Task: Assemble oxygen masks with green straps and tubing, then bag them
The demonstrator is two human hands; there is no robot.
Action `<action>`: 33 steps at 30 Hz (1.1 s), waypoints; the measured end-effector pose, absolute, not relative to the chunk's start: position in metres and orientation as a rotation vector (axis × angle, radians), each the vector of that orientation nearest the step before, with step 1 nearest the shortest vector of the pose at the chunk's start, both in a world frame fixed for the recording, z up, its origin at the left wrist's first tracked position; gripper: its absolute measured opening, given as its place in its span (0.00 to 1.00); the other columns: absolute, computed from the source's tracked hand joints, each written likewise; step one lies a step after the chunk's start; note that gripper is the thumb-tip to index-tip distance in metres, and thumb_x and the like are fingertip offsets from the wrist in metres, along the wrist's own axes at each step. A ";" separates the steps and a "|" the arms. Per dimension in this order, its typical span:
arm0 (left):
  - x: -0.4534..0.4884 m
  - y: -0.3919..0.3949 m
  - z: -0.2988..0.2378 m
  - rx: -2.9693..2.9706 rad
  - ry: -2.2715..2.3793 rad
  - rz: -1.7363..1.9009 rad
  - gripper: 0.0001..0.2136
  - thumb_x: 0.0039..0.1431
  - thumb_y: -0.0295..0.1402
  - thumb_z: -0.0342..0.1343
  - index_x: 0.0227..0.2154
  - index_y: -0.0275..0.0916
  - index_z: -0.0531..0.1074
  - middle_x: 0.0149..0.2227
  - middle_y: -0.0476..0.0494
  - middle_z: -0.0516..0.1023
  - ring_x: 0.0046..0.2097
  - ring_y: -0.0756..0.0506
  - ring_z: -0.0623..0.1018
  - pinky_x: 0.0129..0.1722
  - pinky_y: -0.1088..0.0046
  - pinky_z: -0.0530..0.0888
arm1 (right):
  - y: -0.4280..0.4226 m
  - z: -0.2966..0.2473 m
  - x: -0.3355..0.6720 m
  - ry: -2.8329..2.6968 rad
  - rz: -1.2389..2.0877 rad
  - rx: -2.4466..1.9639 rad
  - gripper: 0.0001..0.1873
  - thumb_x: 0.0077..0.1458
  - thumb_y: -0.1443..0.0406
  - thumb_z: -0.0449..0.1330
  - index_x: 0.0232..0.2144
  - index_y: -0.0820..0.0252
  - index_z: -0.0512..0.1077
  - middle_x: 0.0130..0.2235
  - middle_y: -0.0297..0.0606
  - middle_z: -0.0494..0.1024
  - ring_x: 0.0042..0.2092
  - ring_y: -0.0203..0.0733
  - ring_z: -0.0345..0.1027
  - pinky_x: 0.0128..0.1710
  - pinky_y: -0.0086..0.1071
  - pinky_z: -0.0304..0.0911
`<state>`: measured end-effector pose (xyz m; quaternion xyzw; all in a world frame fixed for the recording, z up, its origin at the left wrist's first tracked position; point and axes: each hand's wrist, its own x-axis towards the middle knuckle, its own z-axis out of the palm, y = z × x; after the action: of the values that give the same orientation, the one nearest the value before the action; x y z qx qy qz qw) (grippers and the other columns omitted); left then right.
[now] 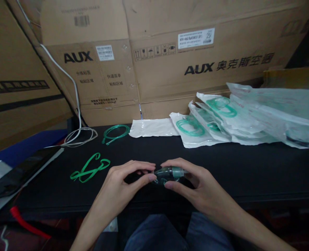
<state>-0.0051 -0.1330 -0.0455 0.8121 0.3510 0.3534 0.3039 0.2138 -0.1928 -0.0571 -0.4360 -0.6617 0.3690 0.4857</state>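
The person's left hand pinched one end of a clear plastic piece while the right hand gripped it around its green collar

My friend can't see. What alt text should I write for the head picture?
Someone's left hand and right hand hold a clear plastic piece over a black table. Green tubing and a green strap lie left; packs are piled right, cardboard boxes behind.
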 end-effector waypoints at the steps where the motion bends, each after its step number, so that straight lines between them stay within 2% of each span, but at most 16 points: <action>1: -0.004 -0.133 -0.045 2.156 0.915 0.960 0.06 0.60 0.36 0.64 0.39 0.47 0.82 0.41 0.50 0.84 0.41 0.47 0.81 0.43 0.76 0.74 | -0.193 -0.057 0.214 -1.601 0.894 -1.056 0.14 0.57 0.68 0.67 0.46 0.51 0.76 0.46 0.30 0.80 0.49 0.37 0.74 0.50 0.27 0.66; 5: -0.001 -0.134 -0.046 2.075 1.005 1.019 0.08 0.57 0.39 0.66 0.38 0.44 0.81 0.36 0.49 0.82 0.35 0.48 0.80 0.36 0.77 0.75 | -0.191 -0.060 0.213 -1.548 0.887 -1.027 0.14 0.56 0.70 0.67 0.44 0.51 0.77 0.46 0.30 0.80 0.50 0.37 0.74 0.51 0.26 0.66; 10: 0.005 -0.140 -0.048 2.032 1.146 0.977 0.12 0.60 0.43 0.62 0.28 0.41 0.79 0.28 0.49 0.79 0.29 0.49 0.76 0.30 0.78 0.71 | -0.189 -0.064 0.210 -1.430 0.945 -0.978 0.15 0.54 0.69 0.67 0.44 0.50 0.77 0.46 0.30 0.80 0.49 0.36 0.75 0.50 0.23 0.68; 13: 0.012 -0.145 -0.049 1.919 1.112 0.982 0.12 0.62 0.43 0.59 0.33 0.40 0.80 0.30 0.48 0.78 0.27 0.50 0.74 0.27 0.78 0.70 | -0.189 -0.063 0.209 -1.412 0.922 -0.978 0.14 0.53 0.68 0.69 0.43 0.50 0.77 0.46 0.31 0.80 0.49 0.37 0.75 0.49 0.24 0.68; 16: 0.018 -0.148 -0.049 1.720 1.063 1.001 0.15 0.63 0.45 0.57 0.39 0.39 0.79 0.26 0.49 0.74 0.25 0.51 0.72 0.25 0.79 0.68 | -0.189 -0.060 0.207 -1.401 0.914 -0.951 0.12 0.55 0.62 0.68 0.43 0.52 0.78 0.48 0.35 0.80 0.52 0.39 0.74 0.52 0.26 0.67; 19: 0.020 -0.149 -0.049 1.630 0.948 1.040 0.15 0.64 0.46 0.57 0.36 0.38 0.77 0.25 0.49 0.73 0.27 0.50 0.71 0.28 0.79 0.69 | -0.189 -0.055 0.201 -1.306 0.968 -0.925 0.10 0.61 0.57 0.62 0.41 0.53 0.79 0.52 0.38 0.78 0.58 0.43 0.69 0.57 0.30 0.63; 21: 0.019 -0.149 -0.048 1.604 0.891 1.080 0.14 0.63 0.45 0.58 0.34 0.38 0.76 0.27 0.48 0.74 0.30 0.50 0.73 0.31 0.79 0.71 | -0.188 -0.053 0.196 -1.177 1.098 -0.885 0.13 0.62 0.55 0.62 0.45 0.52 0.78 0.53 0.39 0.77 0.59 0.44 0.69 0.58 0.34 0.63; 24: 0.016 -0.146 -0.048 1.516 0.862 1.182 0.14 0.61 0.45 0.61 0.32 0.38 0.77 0.30 0.48 0.75 0.33 0.49 0.74 0.35 0.79 0.72 | -0.184 -0.051 0.188 -1.011 1.354 -0.780 0.26 0.56 0.56 0.67 0.56 0.52 0.70 0.52 0.40 0.78 0.55 0.46 0.72 0.57 0.38 0.64; 26: 0.015 -0.144 -0.049 1.414 0.864 1.255 0.14 0.58 0.45 0.64 0.34 0.38 0.78 0.33 0.47 0.77 0.36 0.49 0.75 0.38 0.78 0.73 | -0.180 -0.050 0.182 -0.978 1.432 -0.738 0.31 0.53 0.58 0.71 0.58 0.54 0.69 0.50 0.41 0.79 0.54 0.46 0.72 0.56 0.38 0.63; 28: 0.015 -0.143 -0.050 1.303 0.891 1.316 0.16 0.54 0.45 0.68 0.39 0.39 0.79 0.38 0.45 0.79 0.39 0.48 0.77 0.42 0.77 0.73 | -0.177 -0.051 0.177 -0.978 1.428 -0.724 0.31 0.50 0.60 0.73 0.56 0.55 0.71 0.49 0.40 0.79 0.54 0.45 0.72 0.55 0.37 0.63; 30: 0.016 -0.141 -0.050 1.224 0.930 1.347 0.20 0.50 0.44 0.70 0.44 0.39 0.80 0.42 0.43 0.81 0.43 0.45 0.80 0.46 0.75 0.74 | -0.173 -0.053 0.171 -1.010 1.395 -0.720 0.27 0.49 0.60 0.73 0.51 0.57 0.74 0.47 0.40 0.80 0.52 0.45 0.72 0.53 0.35 0.64; 33: 0.015 -0.138 -0.050 1.197 0.968 1.321 0.23 0.48 0.46 0.70 0.44 0.37 0.81 0.45 0.38 0.83 0.49 0.39 0.80 0.51 0.70 0.74 | -0.170 -0.055 0.164 -1.075 1.341 -0.695 0.20 0.50 0.58 0.73 0.44 0.59 0.77 0.42 0.39 0.81 0.46 0.44 0.74 0.49 0.35 0.65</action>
<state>0.0147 -0.1381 -0.0500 0.5011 0.4053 0.5529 0.5281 0.1637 -0.1704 -0.0547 -0.2999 -0.4638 0.5787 0.6001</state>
